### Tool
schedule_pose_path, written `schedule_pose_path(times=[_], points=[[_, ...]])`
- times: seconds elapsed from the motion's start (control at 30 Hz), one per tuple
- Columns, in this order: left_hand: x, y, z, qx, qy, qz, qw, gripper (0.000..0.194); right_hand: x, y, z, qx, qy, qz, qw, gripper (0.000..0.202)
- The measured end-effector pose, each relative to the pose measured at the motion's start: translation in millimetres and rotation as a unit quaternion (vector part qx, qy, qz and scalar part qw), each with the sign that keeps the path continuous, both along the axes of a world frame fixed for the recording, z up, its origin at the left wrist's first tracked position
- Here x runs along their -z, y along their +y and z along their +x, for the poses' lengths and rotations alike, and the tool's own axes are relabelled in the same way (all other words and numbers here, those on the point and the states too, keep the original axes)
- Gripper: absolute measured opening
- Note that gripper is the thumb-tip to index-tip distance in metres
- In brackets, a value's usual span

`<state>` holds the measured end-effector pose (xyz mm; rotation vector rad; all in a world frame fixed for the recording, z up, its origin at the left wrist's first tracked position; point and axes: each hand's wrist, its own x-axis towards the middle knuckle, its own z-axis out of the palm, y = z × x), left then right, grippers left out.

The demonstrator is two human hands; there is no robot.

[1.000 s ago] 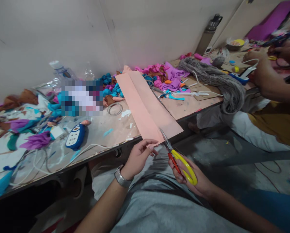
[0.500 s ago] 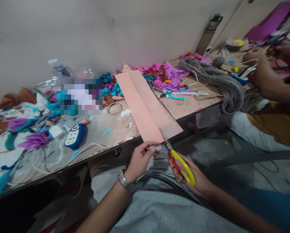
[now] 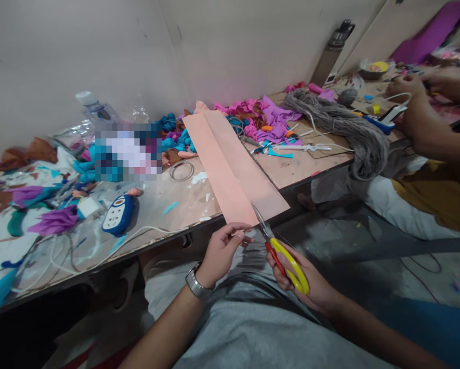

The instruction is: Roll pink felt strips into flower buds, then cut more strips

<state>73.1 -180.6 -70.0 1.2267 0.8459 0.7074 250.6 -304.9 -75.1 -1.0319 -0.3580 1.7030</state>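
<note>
A long peach sheet [image 3: 230, 164], partly folded over along its length, lies across the table and sticks out past the front edge toward me. My left hand [image 3: 225, 248], with a metal watch on the wrist, is closed at the sheet's near end, thumb and fingers pinching its corner. My right hand [image 3: 301, 277] grips scissors [image 3: 290, 264] with one yellow and one red handle. The scissor blades are at the near end of the sheet, against the folded strip's right edge. How far the blades are apart is hard to tell.
A blue-and-white power socket [image 3: 118, 214] with cables, a bottle [image 3: 95, 110] and colourful scraps [image 3: 58, 220] are at the left. Grey yarn [image 3: 337, 123] hangs over the table edge at right. Beyond it are another person's hands [image 3: 414, 95]. A thermos [image 3: 335, 48] stands by the wall.
Both my hands and the scissors have stayed almost in place, still at the sheet's near end. The other person's hands at the right have shifted slightly.
</note>
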Motion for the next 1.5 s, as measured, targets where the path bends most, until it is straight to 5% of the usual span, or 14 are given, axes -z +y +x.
schedule_pose_path(times=[0.3, 0.53, 1.5], points=[[-3.6, -0.9, 0.8, 0.0, 0.003, -0.006, 1.0, 0.037, 0.1, -2.1, -1.1, 0.009, 0.006, 0.006, 1.0, 0.04], [-2.9, -2.0, 1.0, -0.002, 0.002, -0.006, 1.0, 0.037, 6.6, -3.8, 2.5, 0.028, -0.009, -0.004, 1.0, 0.069], [-5.8, -3.0, 0.9, 0.001, 0.003, -0.001, 1.0, 0.036, -2.3, 1.7, 3.1, 0.004, -0.012, 0.019, 1.0, 0.042]])
